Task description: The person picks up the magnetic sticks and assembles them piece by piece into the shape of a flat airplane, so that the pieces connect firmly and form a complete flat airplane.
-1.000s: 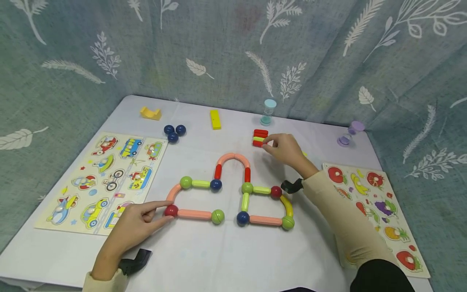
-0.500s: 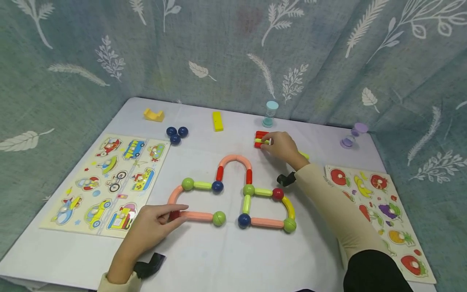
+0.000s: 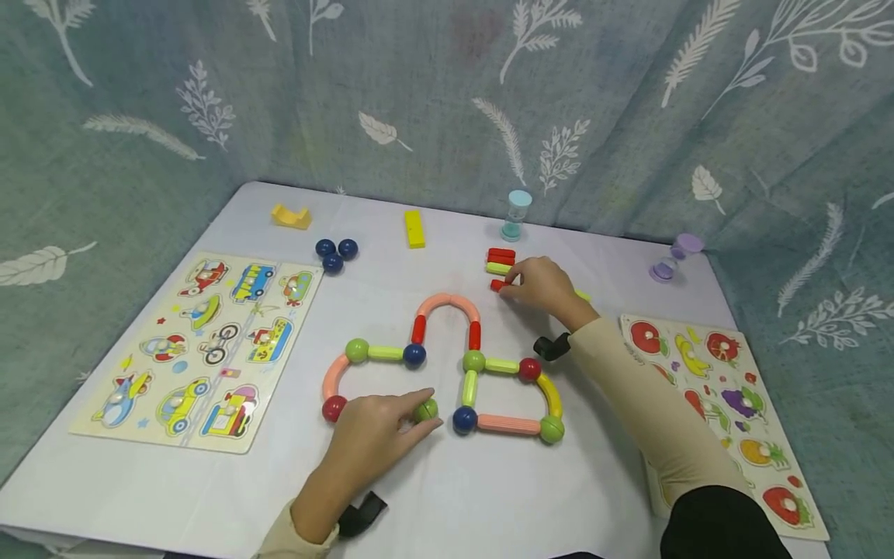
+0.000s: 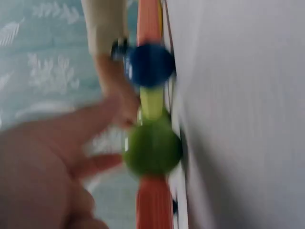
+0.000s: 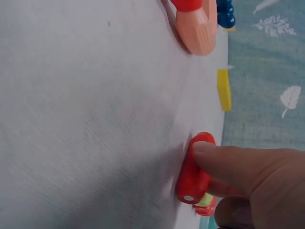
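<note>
In the head view my left hand is at the light green ball, thumb and index finger on either side of it. The hand covers the pink rod that joins this ball to a red ball; the left wrist view shows the rod end against the green ball. My right hand pinches a short red rod between thumb and finger, close over the cloth. Behind it lie two red rods and a lime rod.
A pink arch and a closed loop with a blue ball lie mid-table. Puzzle boards flank them, vehicles left and fruit right. Blue balls, yellow blocks, and sand timers stand behind.
My left hand has moved right from the red ball to the green ball, which has shifted slightly right. My right hand has drawn one red rod toward me, away from the others.
</note>
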Action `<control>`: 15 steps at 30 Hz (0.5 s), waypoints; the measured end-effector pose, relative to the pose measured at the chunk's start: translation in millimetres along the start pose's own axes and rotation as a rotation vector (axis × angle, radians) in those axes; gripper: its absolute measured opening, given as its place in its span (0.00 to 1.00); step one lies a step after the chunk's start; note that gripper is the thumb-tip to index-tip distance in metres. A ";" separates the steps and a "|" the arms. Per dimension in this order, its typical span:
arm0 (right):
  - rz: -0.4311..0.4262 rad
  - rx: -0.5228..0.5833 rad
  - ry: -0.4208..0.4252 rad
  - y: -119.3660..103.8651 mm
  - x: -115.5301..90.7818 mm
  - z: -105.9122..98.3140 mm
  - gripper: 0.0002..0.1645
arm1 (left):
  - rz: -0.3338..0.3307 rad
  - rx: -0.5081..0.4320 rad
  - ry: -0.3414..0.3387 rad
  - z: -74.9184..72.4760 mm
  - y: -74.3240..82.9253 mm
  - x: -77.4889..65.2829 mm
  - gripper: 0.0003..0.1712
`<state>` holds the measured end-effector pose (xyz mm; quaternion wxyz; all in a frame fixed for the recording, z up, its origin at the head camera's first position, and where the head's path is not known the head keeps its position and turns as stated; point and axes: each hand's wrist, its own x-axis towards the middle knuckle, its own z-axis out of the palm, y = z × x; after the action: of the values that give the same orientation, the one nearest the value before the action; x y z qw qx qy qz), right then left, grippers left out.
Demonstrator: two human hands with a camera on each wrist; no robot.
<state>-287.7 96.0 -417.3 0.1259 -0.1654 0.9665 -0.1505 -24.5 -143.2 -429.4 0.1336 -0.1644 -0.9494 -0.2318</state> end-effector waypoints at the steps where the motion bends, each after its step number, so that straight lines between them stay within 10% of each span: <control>1: -0.007 -0.007 -0.009 0.0 -1.2 0.4 0.14 | -0.013 0.045 0.001 2.7 2.3 1.8 0.24; 10: -0.128 -0.026 0.021 -2.5 -21.1 -2.5 0.15 | -0.110 0.132 -0.027 8.8 7.6 2.4 0.20; 15: -0.405 0.018 0.059 -23.1 -49.0 -7.9 0.16 | -0.159 0.108 -0.034 7.2 5.6 -4.7 0.22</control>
<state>-238.7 94.7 -392.8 0.0660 -0.3509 0.9154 -0.1860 -19.4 -136.2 -434.9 0.1072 -0.0848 -0.9727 -0.1875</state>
